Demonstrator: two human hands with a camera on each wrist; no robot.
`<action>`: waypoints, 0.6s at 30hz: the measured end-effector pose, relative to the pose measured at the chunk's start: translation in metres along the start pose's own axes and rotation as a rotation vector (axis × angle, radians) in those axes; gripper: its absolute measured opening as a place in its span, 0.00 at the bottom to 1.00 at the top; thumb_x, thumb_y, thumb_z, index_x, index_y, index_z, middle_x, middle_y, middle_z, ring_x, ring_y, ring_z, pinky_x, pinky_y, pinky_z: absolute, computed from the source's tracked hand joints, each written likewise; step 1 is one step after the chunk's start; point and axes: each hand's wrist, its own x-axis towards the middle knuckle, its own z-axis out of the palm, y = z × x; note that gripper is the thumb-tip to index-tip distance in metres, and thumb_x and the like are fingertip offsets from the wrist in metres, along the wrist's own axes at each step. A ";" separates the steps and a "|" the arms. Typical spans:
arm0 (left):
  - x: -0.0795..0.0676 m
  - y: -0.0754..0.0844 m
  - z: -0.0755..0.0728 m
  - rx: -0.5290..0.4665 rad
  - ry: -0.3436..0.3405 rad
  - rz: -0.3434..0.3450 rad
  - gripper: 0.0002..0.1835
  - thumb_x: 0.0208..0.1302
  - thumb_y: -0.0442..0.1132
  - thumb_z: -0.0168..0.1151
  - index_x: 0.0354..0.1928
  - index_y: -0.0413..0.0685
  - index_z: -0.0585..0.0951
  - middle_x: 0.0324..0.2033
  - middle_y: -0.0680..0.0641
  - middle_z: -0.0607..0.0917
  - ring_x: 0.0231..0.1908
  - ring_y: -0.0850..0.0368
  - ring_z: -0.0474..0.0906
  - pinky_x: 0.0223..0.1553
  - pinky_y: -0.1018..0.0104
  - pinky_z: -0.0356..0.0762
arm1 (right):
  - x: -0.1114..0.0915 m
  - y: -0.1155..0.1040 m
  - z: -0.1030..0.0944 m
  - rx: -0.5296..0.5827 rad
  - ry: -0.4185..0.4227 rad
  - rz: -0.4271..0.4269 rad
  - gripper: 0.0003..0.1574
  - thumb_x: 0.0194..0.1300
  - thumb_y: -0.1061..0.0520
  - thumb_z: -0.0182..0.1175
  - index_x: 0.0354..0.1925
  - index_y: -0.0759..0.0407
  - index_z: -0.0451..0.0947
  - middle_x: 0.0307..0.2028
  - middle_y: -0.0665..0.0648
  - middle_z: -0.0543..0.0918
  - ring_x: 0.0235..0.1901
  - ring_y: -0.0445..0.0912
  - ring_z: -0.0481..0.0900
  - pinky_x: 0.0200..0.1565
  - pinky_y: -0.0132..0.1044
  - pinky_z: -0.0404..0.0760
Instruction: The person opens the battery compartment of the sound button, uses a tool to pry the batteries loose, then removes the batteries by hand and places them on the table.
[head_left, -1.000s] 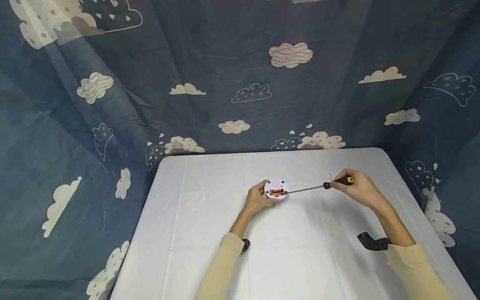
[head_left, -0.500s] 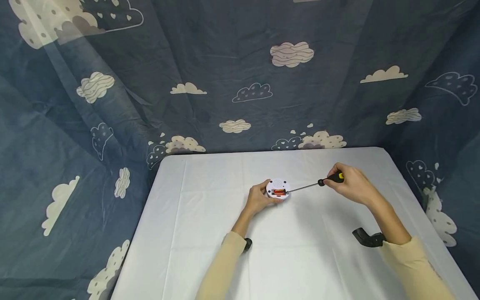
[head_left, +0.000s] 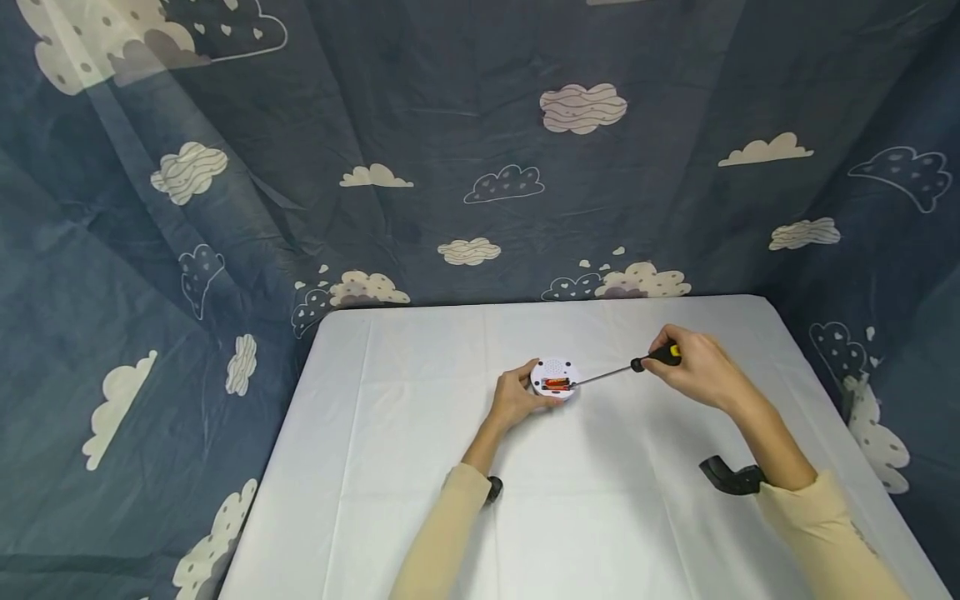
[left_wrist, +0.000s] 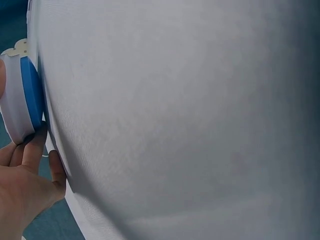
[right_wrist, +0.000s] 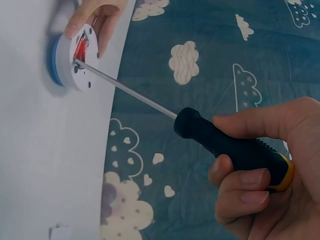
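A round white device with a blue face is held by its edges in my left hand. Its back is turned up, and red batteries lie in an uncovered compartment there. My right hand grips a screwdriver by its black and yellow handle. The long metal shaft reaches left, and its tip sits at the end of the battery compartment. In the left wrist view, the fingers of my left hand support the device from below, close over the white cloth.
A white cloth covers the table. Dark blue curtains with cloud prints hang behind it and along both sides. Black camera mounts stick out from the wrists.
My right hand and the screwdriver have shifted left, and the handle is raised a little, with the tip still at the compartment. The left hand and device have hardly moved.
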 end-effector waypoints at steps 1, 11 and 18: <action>0.000 0.000 0.000 -0.005 0.002 0.001 0.51 0.43 0.36 0.87 0.72 0.34 0.71 0.70 0.37 0.76 0.71 0.48 0.73 0.69 0.68 0.74 | 0.000 -0.001 0.000 0.000 0.001 -0.002 0.16 0.64 0.59 0.69 0.43 0.69 0.78 0.38 0.70 0.85 0.32 0.53 0.81 0.33 0.41 0.82; -0.005 0.001 0.000 0.041 0.017 -0.002 0.51 0.42 0.38 0.88 0.71 0.36 0.73 0.69 0.38 0.77 0.70 0.48 0.74 0.68 0.67 0.76 | 0.002 0.004 0.003 0.008 -0.025 -0.033 0.14 0.64 0.60 0.69 0.42 0.69 0.77 0.36 0.68 0.85 0.30 0.51 0.80 0.31 0.37 0.78; -0.001 0.005 0.000 0.073 0.013 0.028 0.51 0.43 0.39 0.87 0.71 0.36 0.73 0.68 0.38 0.78 0.68 0.50 0.77 0.67 0.69 0.77 | 0.008 0.028 0.002 0.082 -0.037 0.053 0.14 0.67 0.57 0.69 0.42 0.67 0.78 0.41 0.68 0.84 0.38 0.56 0.80 0.37 0.38 0.79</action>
